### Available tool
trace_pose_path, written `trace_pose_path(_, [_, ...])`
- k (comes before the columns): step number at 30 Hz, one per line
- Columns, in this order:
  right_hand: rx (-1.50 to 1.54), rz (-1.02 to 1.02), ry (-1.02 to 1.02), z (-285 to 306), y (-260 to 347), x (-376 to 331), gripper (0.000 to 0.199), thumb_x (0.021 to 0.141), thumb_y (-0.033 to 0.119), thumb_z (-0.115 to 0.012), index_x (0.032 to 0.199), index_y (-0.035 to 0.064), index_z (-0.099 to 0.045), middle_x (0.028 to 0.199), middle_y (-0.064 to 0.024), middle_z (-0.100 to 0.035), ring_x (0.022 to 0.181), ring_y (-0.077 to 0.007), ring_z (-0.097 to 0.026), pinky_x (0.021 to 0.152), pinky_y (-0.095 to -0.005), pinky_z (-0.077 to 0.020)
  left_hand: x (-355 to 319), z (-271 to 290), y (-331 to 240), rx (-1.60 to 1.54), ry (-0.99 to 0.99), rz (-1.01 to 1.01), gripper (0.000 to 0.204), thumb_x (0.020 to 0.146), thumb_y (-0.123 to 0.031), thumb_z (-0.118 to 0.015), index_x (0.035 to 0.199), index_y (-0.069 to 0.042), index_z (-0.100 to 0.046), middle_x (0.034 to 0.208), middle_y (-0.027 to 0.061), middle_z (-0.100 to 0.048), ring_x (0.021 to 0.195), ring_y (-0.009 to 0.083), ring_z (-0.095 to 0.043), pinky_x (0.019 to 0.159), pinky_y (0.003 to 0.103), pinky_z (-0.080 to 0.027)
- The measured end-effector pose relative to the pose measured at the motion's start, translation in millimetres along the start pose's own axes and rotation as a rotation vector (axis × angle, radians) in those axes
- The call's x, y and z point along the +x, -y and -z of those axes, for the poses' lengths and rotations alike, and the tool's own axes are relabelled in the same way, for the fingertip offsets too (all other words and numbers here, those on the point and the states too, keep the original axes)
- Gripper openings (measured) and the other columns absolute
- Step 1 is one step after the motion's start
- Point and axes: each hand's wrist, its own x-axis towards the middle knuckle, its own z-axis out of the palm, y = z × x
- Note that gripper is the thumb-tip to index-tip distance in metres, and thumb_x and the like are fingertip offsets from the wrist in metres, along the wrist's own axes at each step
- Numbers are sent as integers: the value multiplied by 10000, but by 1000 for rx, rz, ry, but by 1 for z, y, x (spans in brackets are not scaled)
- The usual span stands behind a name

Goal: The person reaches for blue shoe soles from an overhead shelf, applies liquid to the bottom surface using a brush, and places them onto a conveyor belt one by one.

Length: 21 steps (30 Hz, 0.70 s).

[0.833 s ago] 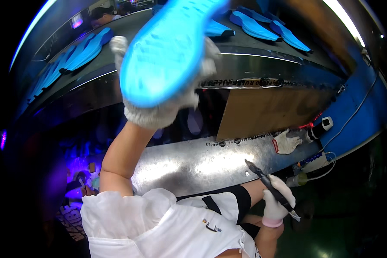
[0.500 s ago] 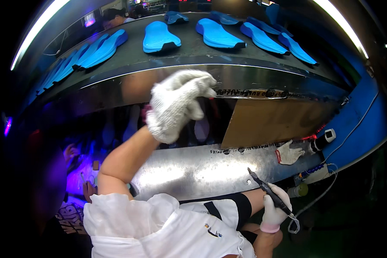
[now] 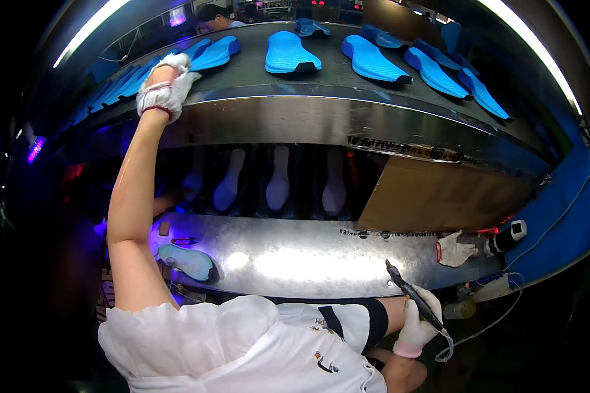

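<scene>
My left hand (image 3: 167,85), in a white knitted glove, reaches up to the dark conveyor belt (image 3: 252,84) at the far left. It is next to the row of blue shoe soles (image 3: 130,83) there, beside another blue sole (image 3: 214,54). Its fingers are hidden behind the glove's back, so I cannot see whether they touch or hold a sole. Low on the right, my right hand (image 3: 418,321), gloved in white with a pink cuff, is closed round a black pen-shaped tool (image 3: 421,302). A cable trails from its rear end, and the thin tip points up and left over the metal shelf.
More blue soles (image 3: 375,60) lie along the belt. Below it, pale foot-shaped pieces (image 3: 278,178) stand in a dark opening beside a cardboard sheet (image 3: 432,193). The metal shelf (image 3: 295,245) carries a pale green sole (image 3: 187,261) and a loose glove (image 3: 455,249).
My left hand has swung left and away, from in front of the belt's metal edge onto the belt by the soles. The view has shifted left; my right hand still holds the tool.
</scene>
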Motion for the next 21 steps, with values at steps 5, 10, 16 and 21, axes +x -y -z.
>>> trace_pose_path(5, [190, -245, -178, 6, -1, -3, 309, 820, -100, -527, 1119, -54, -591, 1008, -146, -669, 739, -133, -619, 647, -230, -511, -44, 3, -77, -1502, -384, 106, 314, 841, -92, -788, 1103, 1, -643, 1012, 92, -670, 914, 160, -668, 737, 294, -556])
trace_pose_path(10, [350, -264, -443, 19, -23, -3, 245, 962, 13, -468, 1185, -36, -558, 1125, -146, -631, 855, -154, -651, 528, -202, -491, -135, 10, -177, -1132, -610, -602, 193, 783, -13, -784, 919, -52, -653, 1017, 101, -665, 873, 232, -652, 739, 335, -561])
trace_pose_path(16, [383, -292, -531, 35, -41, 2, 228, 983, 74, -575, 1203, 11, -579, 1103, -70, -654, 876, -116, -658, 539, -172, -452, -262, -62, -254, -1482, -159, -1183, 268, 720, -66, -809, 936, -5, -662, 1031, 165, -682, 1001, 362, -664, 883, 469, -552])
trace_pose_path(21, [348, -420, -727, 38, -38, 21, 191, 929, 34, -613, 1108, -32, -619, 846, -57, -634, 618, -75, -551, 508, -186, -413, -339, -147, -317, -1710, 268, -970, 261, 715, -72, -858, 835, -32, -630, 1102, 176, -639, 1063, 380, -627, 837, 433, -534])
